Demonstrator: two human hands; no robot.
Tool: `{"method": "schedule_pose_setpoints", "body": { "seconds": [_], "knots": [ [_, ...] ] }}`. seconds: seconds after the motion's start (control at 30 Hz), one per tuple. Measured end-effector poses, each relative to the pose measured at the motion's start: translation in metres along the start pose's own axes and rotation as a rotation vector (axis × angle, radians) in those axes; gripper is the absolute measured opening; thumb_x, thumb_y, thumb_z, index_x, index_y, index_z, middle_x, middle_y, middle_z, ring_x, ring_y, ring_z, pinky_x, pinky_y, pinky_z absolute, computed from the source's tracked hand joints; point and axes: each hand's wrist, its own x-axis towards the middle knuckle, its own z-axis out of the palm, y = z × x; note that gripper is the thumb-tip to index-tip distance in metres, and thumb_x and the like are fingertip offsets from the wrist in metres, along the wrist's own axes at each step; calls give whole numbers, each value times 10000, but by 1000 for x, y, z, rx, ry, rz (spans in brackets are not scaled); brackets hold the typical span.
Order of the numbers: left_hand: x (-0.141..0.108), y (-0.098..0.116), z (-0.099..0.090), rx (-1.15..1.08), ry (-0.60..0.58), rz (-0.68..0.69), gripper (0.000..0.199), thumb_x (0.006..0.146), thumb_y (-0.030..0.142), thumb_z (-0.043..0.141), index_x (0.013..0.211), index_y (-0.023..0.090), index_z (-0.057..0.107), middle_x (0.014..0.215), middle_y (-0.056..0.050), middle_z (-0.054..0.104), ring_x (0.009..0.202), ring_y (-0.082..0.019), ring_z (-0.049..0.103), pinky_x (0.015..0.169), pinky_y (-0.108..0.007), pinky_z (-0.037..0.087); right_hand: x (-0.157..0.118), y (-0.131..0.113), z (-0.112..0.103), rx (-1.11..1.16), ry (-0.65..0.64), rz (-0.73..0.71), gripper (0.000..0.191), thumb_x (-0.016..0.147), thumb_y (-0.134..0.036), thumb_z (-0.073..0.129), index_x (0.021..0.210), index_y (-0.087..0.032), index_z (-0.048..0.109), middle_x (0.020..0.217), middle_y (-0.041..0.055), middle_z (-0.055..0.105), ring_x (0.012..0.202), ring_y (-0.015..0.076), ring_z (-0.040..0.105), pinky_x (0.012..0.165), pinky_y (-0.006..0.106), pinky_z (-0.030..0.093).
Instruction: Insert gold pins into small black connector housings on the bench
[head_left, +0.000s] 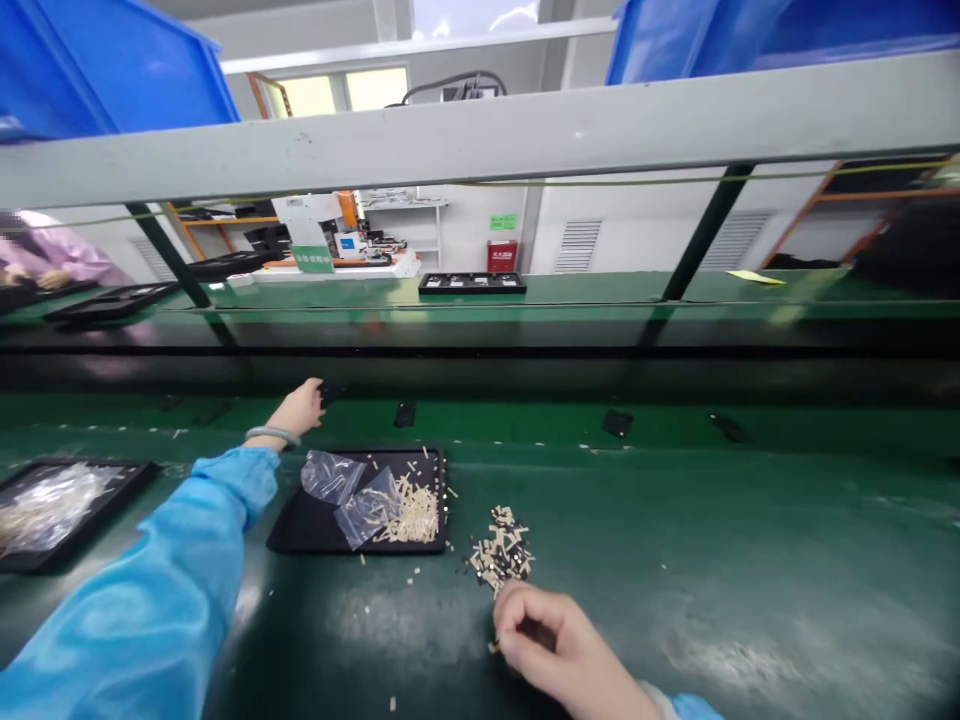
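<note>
Black part is at the fingertips of my left hand, on their right. Long axis looks roughly sideways; too blurred to tell which end leads or whether I'm gripping it. My right hand is curled, fingertips close together, at the near edge of the strip pile. Strips point every way. Can't see what's inside that pinch.
</note>
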Motion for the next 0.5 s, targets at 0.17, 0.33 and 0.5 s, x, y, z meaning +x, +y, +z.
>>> {"method": "schedule_pose_setpoints", "body": {
  "seconds": [0.17, 0.33, 0.5],
  "knots": [
    [-84, 8, 5, -148, -346, 412, 312, 828, 87, 412, 1050, 216, 589, 1005, -41, 538, 769, -126, 582, 659, -264, 522, 15, -13, -6, 443, -25, 65, 190, 763, -334, 639, 672, -175, 590, 953, 45, 534, 695, 129, 551, 628, 265, 415],
    [-178, 26, 35, -707, -349, 474, 357, 824, 105, 467, 1123, 264, 582, 959, -44, 565, 860, -149, 536, 766, -269, 457, 22, -20, 9, 712, -146, 138, 120, 775, -309, 636, 701, -214, 634, 870, 7, 546, 875, 186, 586, 807, 301, 409],
    [-196, 26, 72, -1622, -391, -210, 359, 693, 310, 720, 995, 173, 581, 702, 12, 538, 624, -92, 518, 603, -208, 414, 16, -23, 19, 666, -204, 92, 126, 768, -328, 639, 711, -218, 617, 812, 8, 576, 876, 175, 557, 831, 285, 387]
  ]
}}
